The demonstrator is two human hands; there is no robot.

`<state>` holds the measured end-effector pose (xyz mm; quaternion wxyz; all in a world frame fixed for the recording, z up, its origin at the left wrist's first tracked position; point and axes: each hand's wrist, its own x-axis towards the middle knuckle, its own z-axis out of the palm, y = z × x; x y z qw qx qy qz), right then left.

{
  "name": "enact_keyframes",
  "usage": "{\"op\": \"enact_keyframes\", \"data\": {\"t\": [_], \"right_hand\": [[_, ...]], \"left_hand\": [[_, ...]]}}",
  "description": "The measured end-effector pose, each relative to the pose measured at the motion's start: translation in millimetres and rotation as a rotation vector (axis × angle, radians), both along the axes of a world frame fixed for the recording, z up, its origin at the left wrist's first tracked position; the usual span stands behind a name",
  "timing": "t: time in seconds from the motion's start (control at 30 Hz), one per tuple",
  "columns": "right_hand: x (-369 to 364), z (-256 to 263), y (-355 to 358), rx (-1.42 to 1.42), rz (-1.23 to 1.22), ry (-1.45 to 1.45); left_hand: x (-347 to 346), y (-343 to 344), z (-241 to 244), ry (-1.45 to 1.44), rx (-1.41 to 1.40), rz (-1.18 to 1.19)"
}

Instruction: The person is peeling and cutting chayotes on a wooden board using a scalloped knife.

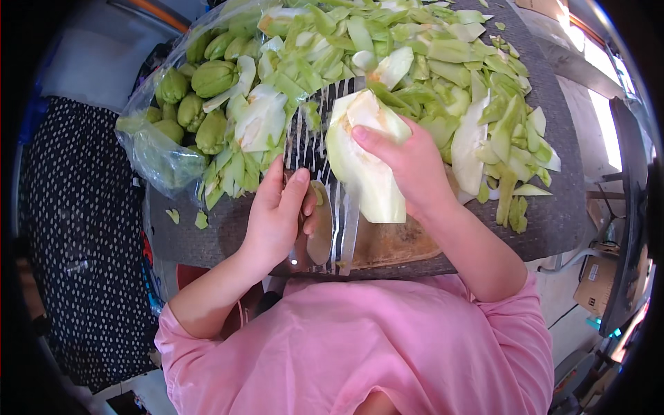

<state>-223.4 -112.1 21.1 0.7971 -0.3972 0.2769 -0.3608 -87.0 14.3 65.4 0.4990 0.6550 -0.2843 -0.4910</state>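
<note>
In my right hand (415,166) is a large pale green peeled piece of chayote (371,171), its whitish cut face and seed hollow turned up, thumb across it. My left hand (288,202) grips the left edge of a long, flat, dark tool (337,212) with white streaks; its exact kind is unclear. A shiny rounded part shows beside the fingers. The chayote piece overlaps the tool's right side, and the edge between them is blurred. Beneath both lies a brown wooden cutting board (399,244), partly hidden.
Cut green pieces and peelings (446,67) are heaped over the dark table (555,207). At the left, a clear plastic bag (171,166) holds several whole green chayotes (213,78). Black white-dotted cloth (83,233) hangs beyond the table. A cardboard box (596,282) stands at the right.
</note>
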Motion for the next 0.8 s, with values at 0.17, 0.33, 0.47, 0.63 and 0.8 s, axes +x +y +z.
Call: {"op": "enact_keyframes", "data": {"t": [0.17,0.33,0.47,0.63,0.8], "right_hand": [[0.8,-3.7,-2.3,-0.034,-0.075,-0.022],[-19.6,15.8,-28.7,-0.093,0.225,0.064],[-19.9,14.6,-26.9,-0.054,0.237,0.058],[-11.0,12.7,-16.1,0.073,0.142,-0.054],[-3.9,3.3,-10.3,0.095,0.024,-0.114]], "left_hand": [[-4.4,-8.4,3.9,0.013,-0.011,0.031],[14.5,-14.9,26.2,-0.163,0.055,-0.127],[10.4,-11.1,27.8,-0.185,0.058,-0.141],[3.5,-6.0,17.0,-0.092,0.051,-0.081],[-4.5,-8.7,11.7,0.034,0.018,-0.007]]}}
